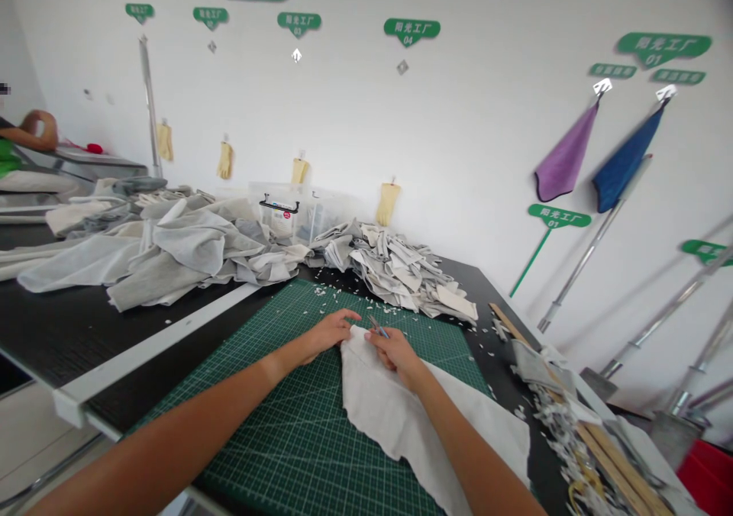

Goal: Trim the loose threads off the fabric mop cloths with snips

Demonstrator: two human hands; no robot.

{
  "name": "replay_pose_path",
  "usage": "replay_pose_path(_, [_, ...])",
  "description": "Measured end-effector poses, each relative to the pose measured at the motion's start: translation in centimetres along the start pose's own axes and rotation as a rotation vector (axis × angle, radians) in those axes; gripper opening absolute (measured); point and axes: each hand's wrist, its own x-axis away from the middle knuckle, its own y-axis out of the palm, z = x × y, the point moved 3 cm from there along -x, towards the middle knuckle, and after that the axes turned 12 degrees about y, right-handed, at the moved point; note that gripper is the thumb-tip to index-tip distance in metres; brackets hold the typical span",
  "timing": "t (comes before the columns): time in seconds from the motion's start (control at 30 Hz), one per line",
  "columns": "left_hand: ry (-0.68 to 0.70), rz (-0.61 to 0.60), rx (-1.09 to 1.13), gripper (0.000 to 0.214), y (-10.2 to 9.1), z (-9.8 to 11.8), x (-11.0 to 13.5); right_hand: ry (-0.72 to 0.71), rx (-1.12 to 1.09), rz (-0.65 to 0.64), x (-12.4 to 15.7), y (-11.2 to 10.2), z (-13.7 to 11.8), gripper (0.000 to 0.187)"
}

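A pale grey-white piece of cloth (389, 401) lies over a green cutting mat (269, 417), its top corner raised between my hands. My left hand (329, 334) pinches that corner at its left side, with the forefinger stretched out to the right. Closed around small thread snips (378, 328) with a bluish handle, my right hand (396, 354) rests at the cloth's upper edge. The metal blades point up and left, close to the left fingertips. My right palm's inside is hidden.
Small white scraps (375, 304) litter the mat's far end. A heap of grey cloth (188, 245) and a pile of cut pieces (395, 264) stand at the back, near a clear plastic box (280, 214). Wooden strips (607, 455) lie right. Another person's arm (34, 130) shows far left.
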Motion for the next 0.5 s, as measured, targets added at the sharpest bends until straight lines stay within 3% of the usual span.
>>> replay_pose_path(0.13, [-0.065,0.086,-0.022,0.042,0.0,-1.3,-0.4,-0.043,-0.085,0.135,-0.8,-0.1,0.8,0.043])
replay_pose_path(0.23, [0.013,0.061,-0.047,0.042,0.2,-1.1,-0.4,-0.065,-0.107,0.166,-0.9,-0.2,1.0,0.043])
replay_pose_path(0.33, [0.110,-0.016,-0.013,0.040,0.4,-0.7,-0.2,-0.050,-0.127,0.112,-0.6,-0.2,0.7,0.037])
replay_pose_path(0.5, [0.172,-0.038,-0.031,0.041,0.0,-1.0,-0.4,0.072,-0.095,-0.052,0.0,-0.2,-0.2,0.051])
